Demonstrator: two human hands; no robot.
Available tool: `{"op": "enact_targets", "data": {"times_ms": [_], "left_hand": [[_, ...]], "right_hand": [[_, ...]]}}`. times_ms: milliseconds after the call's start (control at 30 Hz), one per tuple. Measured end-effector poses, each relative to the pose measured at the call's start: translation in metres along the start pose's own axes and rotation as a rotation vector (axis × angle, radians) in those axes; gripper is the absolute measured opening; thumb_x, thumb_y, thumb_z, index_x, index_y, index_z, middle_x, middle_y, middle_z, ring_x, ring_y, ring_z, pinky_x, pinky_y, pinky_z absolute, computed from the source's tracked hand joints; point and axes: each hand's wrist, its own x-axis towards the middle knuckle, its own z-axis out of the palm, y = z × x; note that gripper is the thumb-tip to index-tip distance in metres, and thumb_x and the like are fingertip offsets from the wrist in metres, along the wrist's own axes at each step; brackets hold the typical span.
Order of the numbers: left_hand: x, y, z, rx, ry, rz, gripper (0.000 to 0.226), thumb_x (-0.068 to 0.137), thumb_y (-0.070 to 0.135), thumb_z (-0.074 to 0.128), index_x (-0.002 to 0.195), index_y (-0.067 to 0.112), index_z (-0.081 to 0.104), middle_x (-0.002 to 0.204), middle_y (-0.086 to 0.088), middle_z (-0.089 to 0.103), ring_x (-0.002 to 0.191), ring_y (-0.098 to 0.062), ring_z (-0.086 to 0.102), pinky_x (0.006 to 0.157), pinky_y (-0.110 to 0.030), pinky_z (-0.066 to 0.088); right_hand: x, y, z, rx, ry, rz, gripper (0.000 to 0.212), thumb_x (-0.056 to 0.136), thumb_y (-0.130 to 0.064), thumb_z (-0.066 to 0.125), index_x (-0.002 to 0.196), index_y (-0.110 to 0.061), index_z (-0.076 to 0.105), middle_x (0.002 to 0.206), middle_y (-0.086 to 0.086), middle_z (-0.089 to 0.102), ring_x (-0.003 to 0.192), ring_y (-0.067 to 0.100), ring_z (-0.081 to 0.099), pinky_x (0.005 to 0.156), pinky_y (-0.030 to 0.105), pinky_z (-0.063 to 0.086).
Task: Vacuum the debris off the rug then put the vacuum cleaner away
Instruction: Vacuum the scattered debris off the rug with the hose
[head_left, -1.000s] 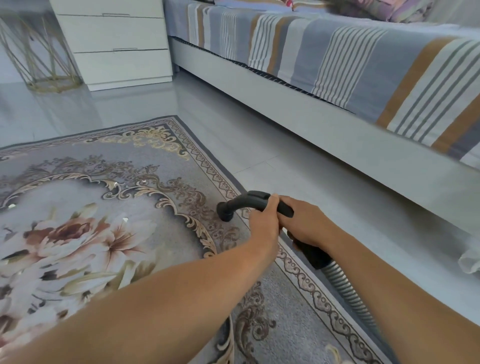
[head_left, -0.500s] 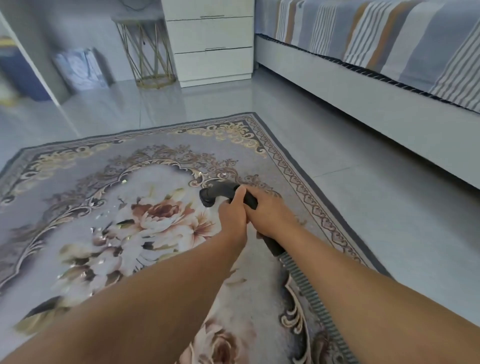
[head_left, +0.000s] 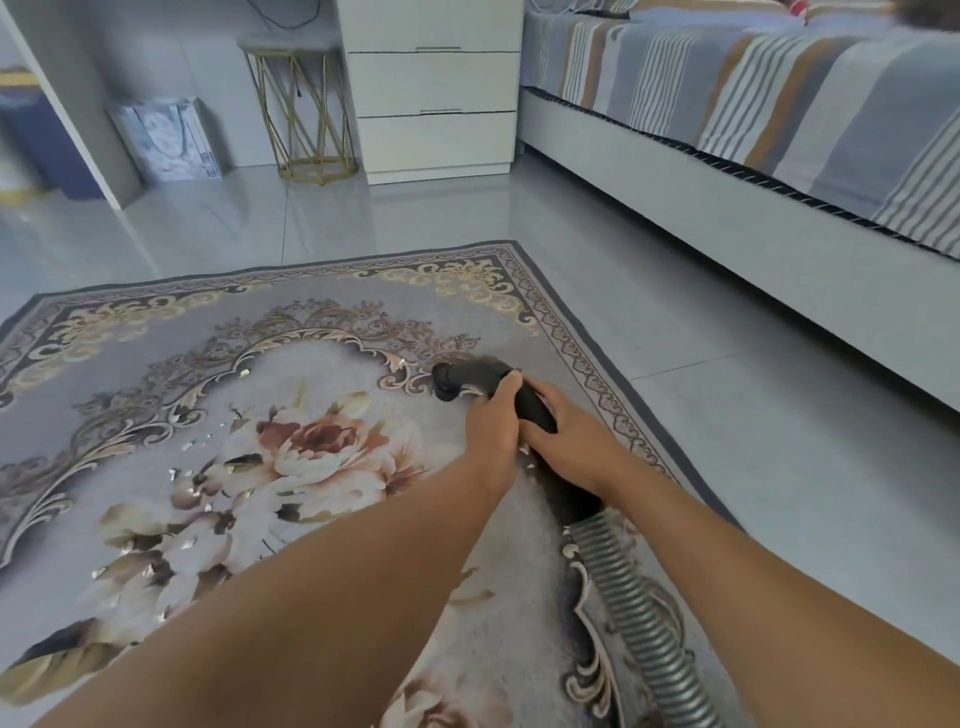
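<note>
Left hand: the left hand (head_left: 491, 431) was wrapped round the black vacuum handle (head_left: 470, 376), fingers curled over its top.
Right hand: the right hand (head_left: 571, 447) gripped the same handle just behind the left, the two hands touching.
Handle: its open round end jutted ahead of the left hand, low over the patterned rug (head_left: 322, 312).
Hose: a ribbed grey hose (head_left: 636, 618) ran back from beneath the right wrist, along the rug's right border.
Debris: small shiny scraps (head_left: 208, 436) lay scattered on the flower pattern, well to the left of both hands.
Beyond the hands: white drawers (head_left: 431, 83) and a gold wire stand (head_left: 306, 119) stood on the tiled floor (head_left: 727, 467).
To the right of the hands: a bed (head_left: 727, 130) with striped covers.
</note>
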Motion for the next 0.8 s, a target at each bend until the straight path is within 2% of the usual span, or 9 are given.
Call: {"op": "enact_targets", "data": {"times_ms": [100,167,233,300,367,433,567,700,800], "left_hand": [[0.013,0.003,-0.001,0.005,-0.021,-0.029,0.031,0.096,0.033,0.055,0.11,0.006,0.061,0.092,-0.009,0.066,0.08,-0.022,0.064,0.076,-0.036,0.055],[0.02,0.004,0.002,0.01,-0.026,-0.024,0.034,0.096,0.037,0.055,0.11,0.006,0.062,0.1,-0.012,0.067,0.091,-0.027,0.066,0.087,-0.042,0.056],[0.03,0.011,0.004,0.015,-0.028,-0.014,0.039,0.095,0.041,0.054,0.113,0.007,0.062,0.103,-0.014,0.067,0.097,-0.03,0.066,0.09,-0.045,0.055],[0.04,0.022,0.003,0.03,-0.036,-0.014,0.038,0.096,0.042,0.052,0.108,0.008,0.062,0.089,-0.011,0.066,0.082,-0.025,0.066,0.079,-0.04,0.057],[0.053,0.031,0.0,0.047,-0.036,-0.027,0.034,0.098,0.04,0.05,0.094,0.009,0.062,0.074,-0.007,0.061,0.067,-0.02,0.059,0.069,-0.035,0.054],[0.064,0.035,-0.006,0.043,-0.013,-0.044,0.03,0.098,0.038,0.05,0.083,0.013,0.059,0.078,-0.007,0.061,0.069,-0.02,0.059,0.076,-0.038,0.053],[0.077,0.036,-0.019,-0.062,-0.023,-0.031,0.028,0.099,0.035,0.05,0.078,0.018,0.056,0.082,-0.004,0.061,0.074,-0.018,0.06,0.081,-0.036,0.052],[0.075,0.031,-0.021,-0.112,0.003,0.035,0.023,0.096,0.037,0.055,0.083,0.018,0.062,0.09,-0.007,0.066,0.083,-0.021,0.064,0.084,-0.039,0.054],[0.08,0.034,-0.028,-0.154,0.043,0.094,0.026,0.095,0.037,0.057,0.1,0.014,0.066,0.102,-0.01,0.068,0.093,-0.025,0.066,0.089,-0.043,0.053]], "right_hand": [[0.002,0.011,0.008,-0.033,0.064,-0.053,0.055,0.1,-0.034,0.049,0.15,-0.036,0.026,0.123,-0.003,0.059,0.082,0.008,0.064,0.06,0.006,0.043],[0.009,0.017,0.017,-0.124,0.166,-0.067,0.053,0.102,-0.037,0.043,0.151,-0.035,0.024,0.114,0.0,0.065,0.08,0.012,0.064,0.066,0.016,0.046],[0.023,0.017,0.023,-0.161,0.23,-0.089,0.052,0.102,-0.039,0.039,0.151,-0.036,0.023,0.117,0.002,0.066,0.088,0.018,0.064,0.073,0.028,0.047],[0.041,0.014,0.028,-0.182,0.261,-0.1,0.052,0.103,-0.039,0.038,0.152,-0.037,0.021,0.116,0.003,0.067,0.086,0.019,0.062,0.074,0.031,0.048],[0.06,0.01,0.032,-0.196,0.278,-0.084,0.052,0.103,-0.04,0.036,0.152,-0.036,0.021,0.118,0.005,0.067,0.09,0.022,0.064,0.075,0.033,0.05],[0.078,0.006,0.037,-0.193,0.256,-0.06,0.053,0.103,-0.041,0.036,0.153,-0.034,0.022,0.127,0.006,0.063,0.102,0.026,0.063,0.082,0.036,0.05],[0.096,-0.008,0.041,-0.233,0.198,-0.033,0.053,0.102,-0.042,0.035,0.153,-0.032,0.022,0.138,0.006,0.055,0.116,0.028,0.057,0.094,0.039,0.047],[0.096,-0.016,0.039,-0.241,0.2,-0.048,0.052,0.102,-0.04,0.037,0.152,-0.032,0.027,0.146,0.002,0.048,0.127,0.026,0.05,0.104,0.039,0.041],[0.099,-0.021,0.05,-0.169,0.212,-0.103,0.051,0.102,-0.039,0.038,0.152,-0.03,0.029,0.147,0.002,0.048,0.128,0.023,0.049,0.103,0.034,0.039]]}}
